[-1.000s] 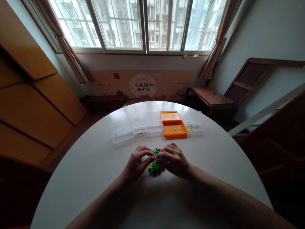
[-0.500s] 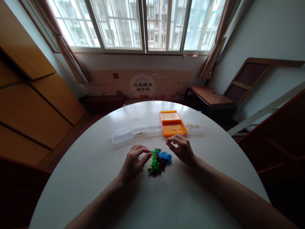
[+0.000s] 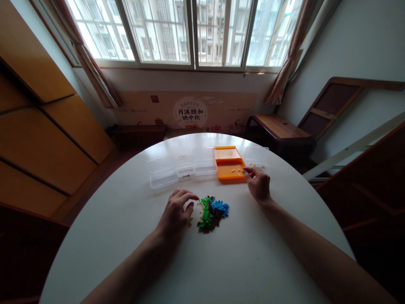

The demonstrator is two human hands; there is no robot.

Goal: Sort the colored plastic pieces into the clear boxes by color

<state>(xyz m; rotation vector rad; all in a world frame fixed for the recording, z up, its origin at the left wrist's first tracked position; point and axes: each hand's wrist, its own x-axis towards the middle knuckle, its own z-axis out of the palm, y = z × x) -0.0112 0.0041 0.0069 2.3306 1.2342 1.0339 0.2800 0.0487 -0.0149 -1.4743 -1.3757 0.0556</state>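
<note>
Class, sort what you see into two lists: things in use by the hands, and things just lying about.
In use: brick model beside left hand; orange tray and clear box of yellow bits at right hand.
Lying about: three clear boxes; side table.

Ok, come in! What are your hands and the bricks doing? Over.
Left hand open beside the brick model. Right hand empty, fingertips at the orange tray. Nothing in the way.

A small flat heap of tiny building bricks, green, blue and dark brown, lies near the middle of a round white table. Farther right, an open orange box holds a few pale bits.
</note>
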